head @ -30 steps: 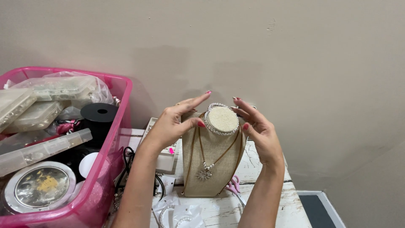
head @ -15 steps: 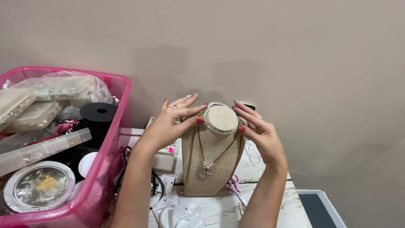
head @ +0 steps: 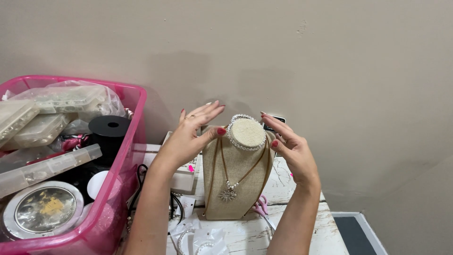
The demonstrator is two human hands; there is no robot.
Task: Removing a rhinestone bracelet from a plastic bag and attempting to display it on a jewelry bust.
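A burlap necklace bust point(head: 238, 189) stands on the white table point(head: 302, 184). A sparkly choker point(head: 247, 144) rings its neck, and a brown cord necklace with a star pendant point(head: 228, 193) hangs down its front. My left hand point(head: 191, 137) is at the left of the neck, thumb touching the choker, other fingers spread. My right hand point(head: 290, 146) is at the right of the neck, its thumb against the choker's side. Whether either hand pinches the choker is unclear.
A pink plastic bin point(head: 120, 189) at left holds clear boxes, a black spool point(head: 109, 127) and a round tin point(head: 45, 208). White boxes, cords and packaged bracelets point(head: 198, 241) lie before the bust. Pink scissors point(head: 261, 208) rest at its right. The beige wall is close behind.
Both hands have shifted slightly around the bust's neck; the left fingers have spread wider and lifted. The bust and necklaces have stayed in place.
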